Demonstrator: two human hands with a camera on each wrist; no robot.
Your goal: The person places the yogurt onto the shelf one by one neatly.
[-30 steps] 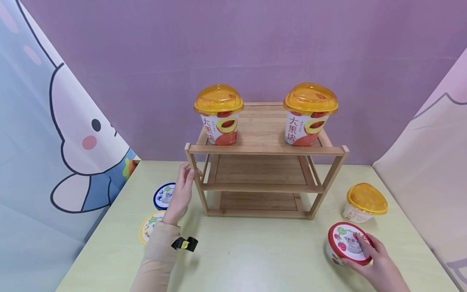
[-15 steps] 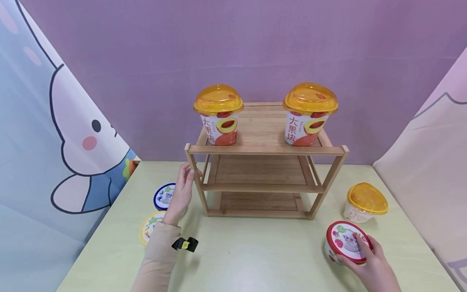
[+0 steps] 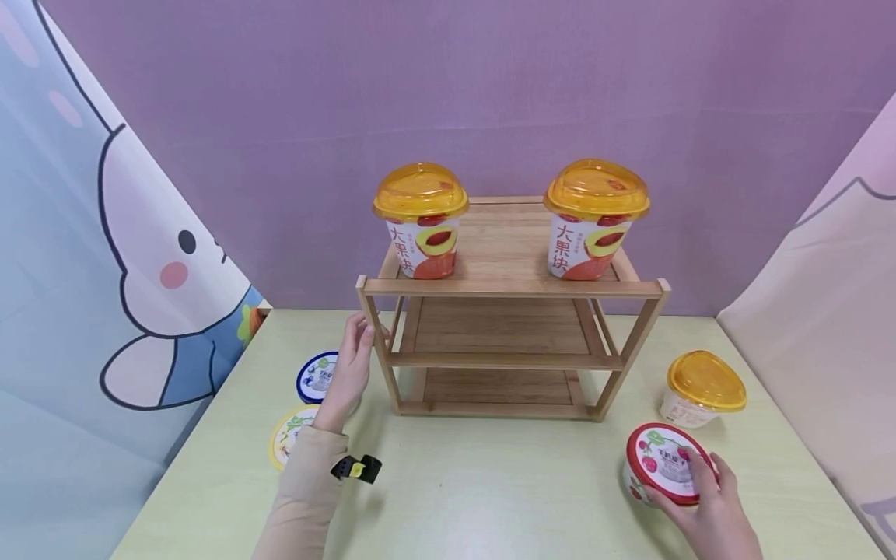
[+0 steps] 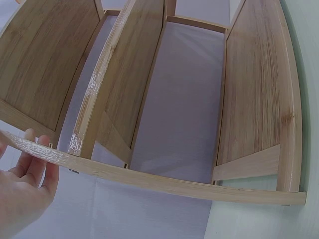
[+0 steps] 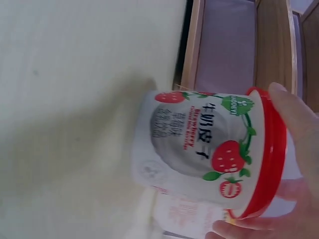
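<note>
The right hand (image 3: 714, 513) — gripping the red-lidded tub (image 3: 665, 464) — has shifted slightly left.

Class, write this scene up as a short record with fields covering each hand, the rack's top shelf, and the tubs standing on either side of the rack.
Left hand: fingers curled behind the left front post of the wooden rack
Right hand: grips the red-lidded strawberry tub by its lid
Top shelf: left cup and right cup, both orange-lidded
Left of rack: blue-lidded tub and yellow-lidded tub, both partly hidden by the left arm
Right of rack: small orange-lidded cup
</note>
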